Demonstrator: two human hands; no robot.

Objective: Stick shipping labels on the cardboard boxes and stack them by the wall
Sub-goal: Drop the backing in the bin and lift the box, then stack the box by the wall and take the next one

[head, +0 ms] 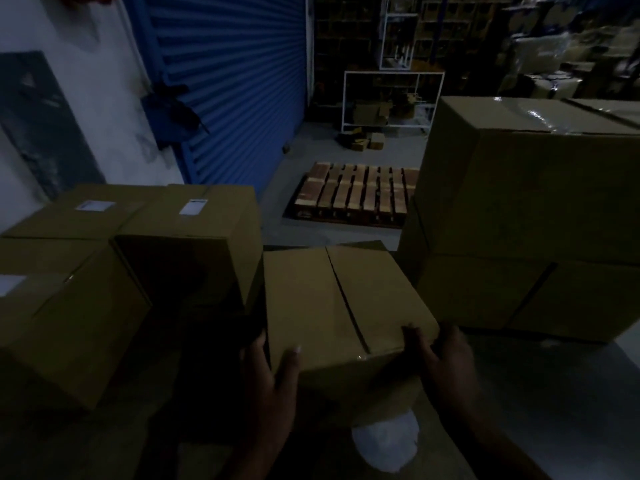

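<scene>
While both hands grip plain brown cardboard box [341, 306] at centre, left hand [273, 375] and right hand [441, 358] fingers curl over near corners; no label visible; likely needs label before stacking beside labelled brown boxes [187, 216] left.

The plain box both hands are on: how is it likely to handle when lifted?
The box will probably stay stiff: its faces look flat and its edges square. The left hand and right hand grip opposite near corners, so it likely needs both hands. Its top seam looks slightly parted, so the flaps may give under pressure. Weight cannot be told.
</scene>
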